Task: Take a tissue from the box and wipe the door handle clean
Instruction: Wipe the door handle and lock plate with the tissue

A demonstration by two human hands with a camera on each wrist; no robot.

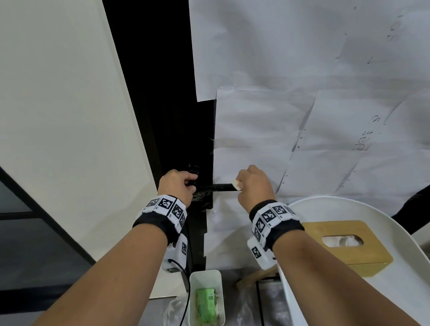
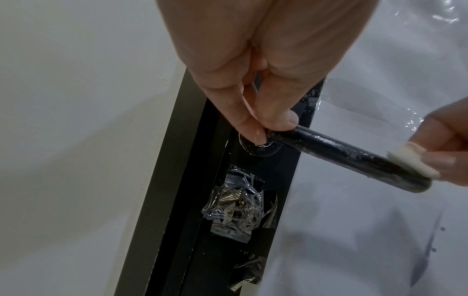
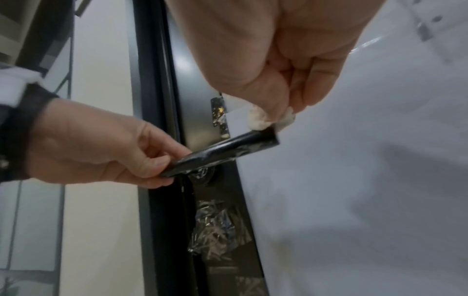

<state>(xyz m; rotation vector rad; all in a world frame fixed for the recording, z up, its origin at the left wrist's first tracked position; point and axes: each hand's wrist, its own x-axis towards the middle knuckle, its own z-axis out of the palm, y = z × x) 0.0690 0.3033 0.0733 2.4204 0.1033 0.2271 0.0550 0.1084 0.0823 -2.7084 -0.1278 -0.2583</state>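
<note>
1. The black door handle [image 1: 216, 187] is a bar running left to right across the door, pivot on the left, free end on the right.
2. My right hand [image 1: 254, 184] pinches a folded tissue [image 1: 236, 184] against that free end; the uncleaned length lies to its left.
3. My left hand [image 1: 176, 185] pinches the pivot end, blocking the wipe's path there.
4. Nearer, on my right, the wooden tissue box [image 1: 345, 245] sits on a white table [image 1: 418, 289]; a white bin [image 1: 206, 299] stands below.

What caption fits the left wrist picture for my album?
Left hand pinches the black door handle while right hand wipes with tissue.
</note>
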